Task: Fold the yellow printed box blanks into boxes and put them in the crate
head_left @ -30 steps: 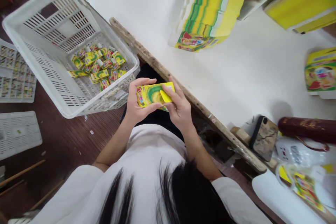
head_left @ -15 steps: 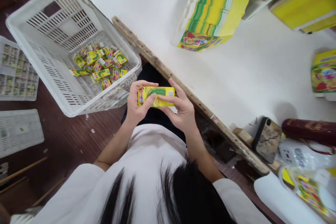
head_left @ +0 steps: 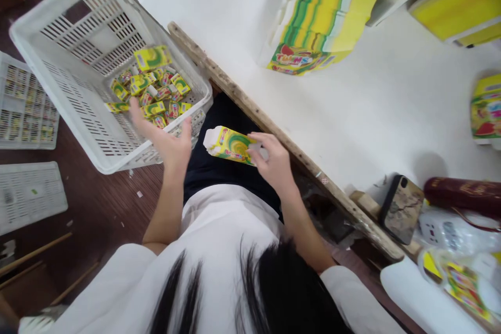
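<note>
My left hand [head_left: 166,138] is open with its fingers apart, over the near rim of the white plastic crate [head_left: 97,159]. A small yellow box [head_left: 152,57] hangs blurred in the air inside the crate, apart from the hand. Below it lie several small yellow and green boxes [head_left: 141,82]. My right hand [head_left: 273,159] grips the right end of another yellow carton [head_left: 234,145] above my lap. White flaps stick out at that carton's left end, so this end is unclosed.
On the white table [head_left: 332,115] stands a stack of flattened printed cartons [head_left: 313,15]. A phone [head_left: 402,209] and a dark red bottle [head_left: 462,195] lie at the right. The wooden table edge [head_left: 242,102] runs between crate and table. More crates [head_left: 31,195] stand on the floor.
My left hand has moved left and opened, and a closed box has left it into the crate. My right hand now holds a different carton with flaps unfolded.
</note>
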Tool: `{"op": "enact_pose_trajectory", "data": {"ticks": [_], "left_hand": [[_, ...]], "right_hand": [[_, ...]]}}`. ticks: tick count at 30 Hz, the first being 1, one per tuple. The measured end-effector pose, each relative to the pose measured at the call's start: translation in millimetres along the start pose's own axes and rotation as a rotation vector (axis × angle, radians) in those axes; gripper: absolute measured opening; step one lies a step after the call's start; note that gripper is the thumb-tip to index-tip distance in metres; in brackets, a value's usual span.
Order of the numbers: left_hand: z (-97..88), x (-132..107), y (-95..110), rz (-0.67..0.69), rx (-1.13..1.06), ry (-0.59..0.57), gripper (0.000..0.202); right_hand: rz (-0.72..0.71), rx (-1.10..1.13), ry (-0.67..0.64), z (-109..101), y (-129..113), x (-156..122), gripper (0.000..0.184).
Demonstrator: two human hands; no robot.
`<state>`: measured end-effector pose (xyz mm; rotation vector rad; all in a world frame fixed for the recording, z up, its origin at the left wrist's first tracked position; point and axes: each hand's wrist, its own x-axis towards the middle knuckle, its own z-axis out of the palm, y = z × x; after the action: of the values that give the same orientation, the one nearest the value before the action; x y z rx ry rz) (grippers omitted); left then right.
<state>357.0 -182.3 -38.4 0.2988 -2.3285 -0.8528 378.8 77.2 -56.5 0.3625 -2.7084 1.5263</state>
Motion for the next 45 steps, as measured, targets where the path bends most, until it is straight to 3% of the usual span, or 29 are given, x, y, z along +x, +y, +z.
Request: {"op": "enact_pose_trajectory", "data": {"ticks": [3,6,12,18,25,33,45], "left_hand": [[12.2,-22,21,0.073,-0.052,-0.183,0.076],[16.1,-25,30,0.102,-0.104,-0.327,0.053],[10.5,-17,28,0.043,-0.167,-0.392,0.039],[12.0,-22,31,0.052,-0.193,-0.468,0.032],[17.5,-23,30,0.086,-0.122,-0.598,0.033],[32.1,-39,19,0.087,0.031,-0.800,0.051],[40.6,-39,16,0.058,0.006,-0.830,0.054]], "right_hand": [[0.014,-0.185,-0.175,16,0,-4,0.039],[0.033,-0.279,-0.187,27,3,-6,0.041],[0.007,-0.264,-0.147,33,4,-7,0.013],[0.052,-0.320,-0.109,31,3,-10,0.024],[0.101,-0.341,-0.131,28,5,-10,0.006],[0.127,-0.402,-0.077,25,16,-15,0.055],[0.237,-0.503,-0.081,24,27,-22,0.053]]}}
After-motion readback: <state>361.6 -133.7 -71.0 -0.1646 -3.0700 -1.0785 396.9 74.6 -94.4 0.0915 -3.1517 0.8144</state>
